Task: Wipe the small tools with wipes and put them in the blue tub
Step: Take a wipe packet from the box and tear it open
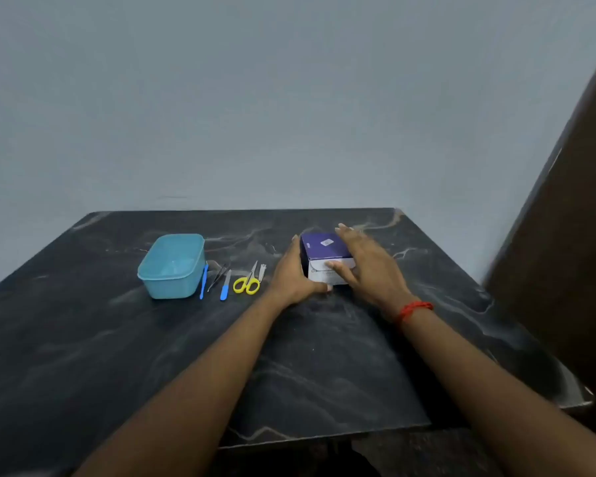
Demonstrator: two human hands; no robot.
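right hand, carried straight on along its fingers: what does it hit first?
Probably nothing: the right hand lies over the purple box, fingers aimed past it at the far edge of the table, then wall. Depth unclear.

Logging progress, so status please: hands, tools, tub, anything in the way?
Left hand grips the wipes box; right hand open over it. Yellow scissors, tweezers lie untouched in a row beside empty blue tub. Nothing in the way.

The left hand (291, 275) grips the box (319, 247) on the counter (324, 356) from 9 o'clock; the right hand (369, 266), fingers straight, rests against it from 3 o'clock. Scissors (246, 284) and tub (169, 289) lie toward 9 o'clock.
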